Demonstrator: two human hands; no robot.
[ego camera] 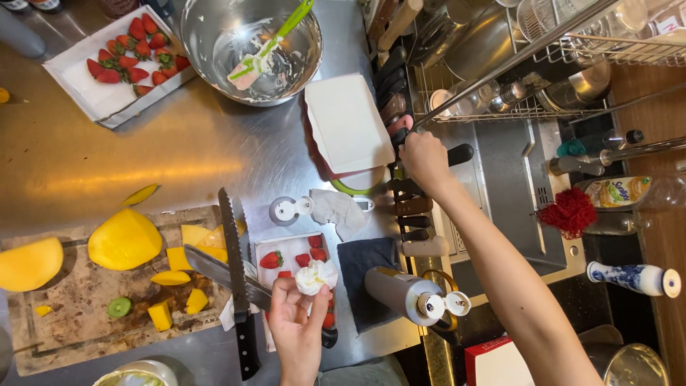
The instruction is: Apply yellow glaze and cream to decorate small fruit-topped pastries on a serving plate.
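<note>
On a steel table (179, 154), the left hand (296, 325) pinches a white cream-topped piece (315, 276) over a small white tray (286, 250) of strawberries. The right hand (423, 159) closes around a black knife handle (457, 154), its long axis running left to right, at a knife rack (411, 214). A steel bowl (250, 46) holds a green spatula (275, 39), and a second white tray (107, 96) holds whole strawberries (136, 50).

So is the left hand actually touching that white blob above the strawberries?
Touching. The head view shows the left hand pinching the white creamy lump between its fingertips.
</note>
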